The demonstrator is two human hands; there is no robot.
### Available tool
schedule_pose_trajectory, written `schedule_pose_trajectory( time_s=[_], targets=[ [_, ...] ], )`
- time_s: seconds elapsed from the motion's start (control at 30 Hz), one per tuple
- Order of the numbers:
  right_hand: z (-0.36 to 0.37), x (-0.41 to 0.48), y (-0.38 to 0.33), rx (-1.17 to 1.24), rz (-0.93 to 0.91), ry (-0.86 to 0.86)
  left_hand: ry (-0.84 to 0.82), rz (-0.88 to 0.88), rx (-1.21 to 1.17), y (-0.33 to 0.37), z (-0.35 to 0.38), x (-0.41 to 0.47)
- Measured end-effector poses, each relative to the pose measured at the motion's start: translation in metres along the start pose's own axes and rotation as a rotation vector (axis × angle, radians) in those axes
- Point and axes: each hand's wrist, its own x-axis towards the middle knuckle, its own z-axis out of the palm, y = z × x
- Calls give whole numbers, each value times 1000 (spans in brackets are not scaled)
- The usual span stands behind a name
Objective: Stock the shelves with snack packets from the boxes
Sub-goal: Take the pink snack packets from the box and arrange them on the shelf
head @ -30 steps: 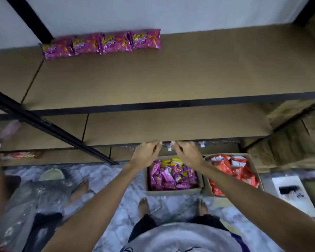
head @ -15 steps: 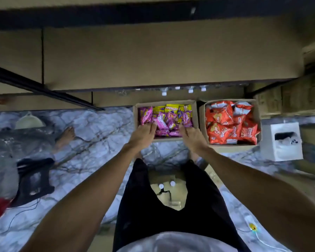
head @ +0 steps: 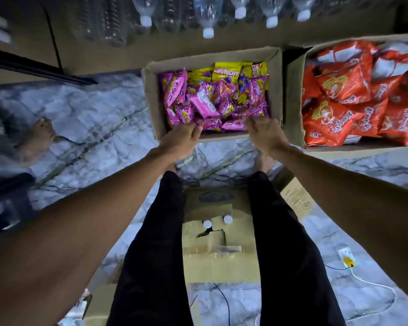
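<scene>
A cardboard box (head: 151,100) on the floor holds several pink snack packets (head: 203,102), with yellow packets (head: 226,71) at its far end. My left hand (head: 180,140) reaches over the box's near edge, fingers curled at a pink packet. My right hand (head: 265,131) is beside it, fingers spread and touching the pink packets at the near right corner. Neither hand clearly holds a packet. A second box (head: 292,95) to the right is full of orange snack packets (head: 346,100).
Clear water bottles (head: 207,17) lie on the low shelf behind the boxes. A flattened cardboard box (head: 219,250) sits between my legs. A white cable and plug (head: 346,260) lie on the marble floor at right. Another person's foot (head: 39,135) is at left.
My view has dropped from the upper shelves to the floor. Both hands have come down from the shelf edge into the near end of the pink packet box.
</scene>
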Motion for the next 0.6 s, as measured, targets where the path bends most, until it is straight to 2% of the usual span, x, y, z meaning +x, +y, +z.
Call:
schedule_pose_trajectory(
  time_s=[0.27, 0.47, 0.6],
  targets=[
    [42, 92, 68, -24, -110, -15, -61, 107, 84, -26, 50, 126],
    [71, 130, 101, -59, -201, -51, -130, 118, 174, -35, 81, 179],
    [76, 138, 110, -252, -123, -117, -196, 105, 224, -39, 96, 197]
  ],
)
